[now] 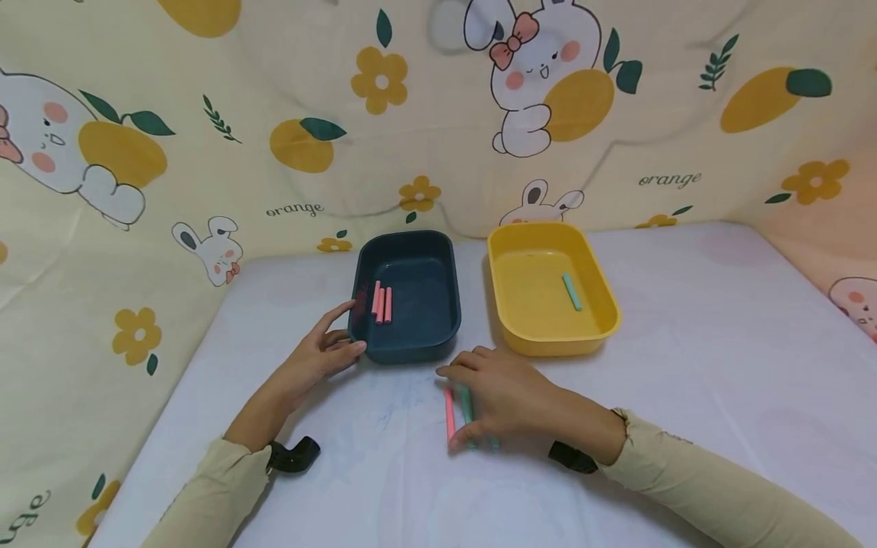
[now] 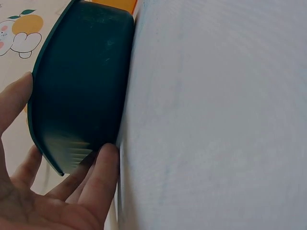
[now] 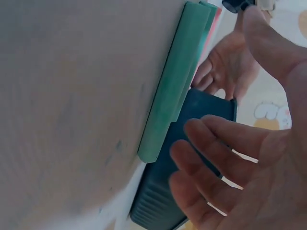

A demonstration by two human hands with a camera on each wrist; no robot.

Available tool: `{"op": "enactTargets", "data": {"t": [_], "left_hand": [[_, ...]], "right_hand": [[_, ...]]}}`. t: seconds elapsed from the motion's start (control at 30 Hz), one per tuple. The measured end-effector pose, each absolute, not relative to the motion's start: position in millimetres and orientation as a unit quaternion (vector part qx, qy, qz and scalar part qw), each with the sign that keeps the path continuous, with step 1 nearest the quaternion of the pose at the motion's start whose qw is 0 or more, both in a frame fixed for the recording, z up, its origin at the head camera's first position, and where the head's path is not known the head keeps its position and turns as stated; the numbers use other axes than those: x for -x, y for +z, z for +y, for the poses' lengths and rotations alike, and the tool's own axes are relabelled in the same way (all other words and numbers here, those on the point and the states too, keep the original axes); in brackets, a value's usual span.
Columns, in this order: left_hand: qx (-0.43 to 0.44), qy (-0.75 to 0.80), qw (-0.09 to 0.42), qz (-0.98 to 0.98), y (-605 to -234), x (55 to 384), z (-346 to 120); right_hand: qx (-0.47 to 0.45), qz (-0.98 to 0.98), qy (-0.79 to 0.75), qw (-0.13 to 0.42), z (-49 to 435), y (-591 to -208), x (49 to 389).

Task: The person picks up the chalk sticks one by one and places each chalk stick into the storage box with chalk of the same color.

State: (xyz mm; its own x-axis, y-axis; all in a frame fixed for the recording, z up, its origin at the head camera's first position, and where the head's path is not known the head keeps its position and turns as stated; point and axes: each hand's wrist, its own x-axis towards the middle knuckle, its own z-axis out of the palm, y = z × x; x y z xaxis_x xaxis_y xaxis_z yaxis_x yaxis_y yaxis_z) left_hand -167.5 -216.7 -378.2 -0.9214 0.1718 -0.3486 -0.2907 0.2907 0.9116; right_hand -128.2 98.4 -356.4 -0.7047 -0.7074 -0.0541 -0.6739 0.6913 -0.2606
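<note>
Nearest are beige sleeves [image 1: 668,468], with black wrist cameras [image 1: 294,455] at the cuffs. The right hand [image 1: 507,396] hovers over the white table [image 1: 384,495], thumb and fingers apart, above a pink stick [image 1: 449,411] and green sticks [image 3: 168,91] lying side by side; whether the thumb touches the pink one is hard to tell. The left hand [image 1: 311,369], fingers spread, touches the near left corner of a dark blue bin [image 1: 404,354] holding pink sticks [image 1: 388,304]. Beside it, a yellow bin [image 1: 548,348] holds a light blue stick [image 1: 572,292]. Behind hangs a rabbit-print cloth [image 1: 438,114].
</note>
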Motion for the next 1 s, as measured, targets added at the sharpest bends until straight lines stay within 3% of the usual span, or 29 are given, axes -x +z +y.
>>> {"op": "enactTargets", "data": {"t": [0.57, 1.0], "left_hand": [[0.036, 0.6, 0.193, 0.775, -377.9, 167.4, -216.4], [0.022, 0.602, 0.186, 0.776, -378.5, 166.2, -216.7]], "right_hand": [[0.382, 0.916, -0.064, 0.108, 96.9, -364.5, 122.3], [0.385, 0.918, -0.061, 0.079, 94.6, -366.4, 117.7]]}}
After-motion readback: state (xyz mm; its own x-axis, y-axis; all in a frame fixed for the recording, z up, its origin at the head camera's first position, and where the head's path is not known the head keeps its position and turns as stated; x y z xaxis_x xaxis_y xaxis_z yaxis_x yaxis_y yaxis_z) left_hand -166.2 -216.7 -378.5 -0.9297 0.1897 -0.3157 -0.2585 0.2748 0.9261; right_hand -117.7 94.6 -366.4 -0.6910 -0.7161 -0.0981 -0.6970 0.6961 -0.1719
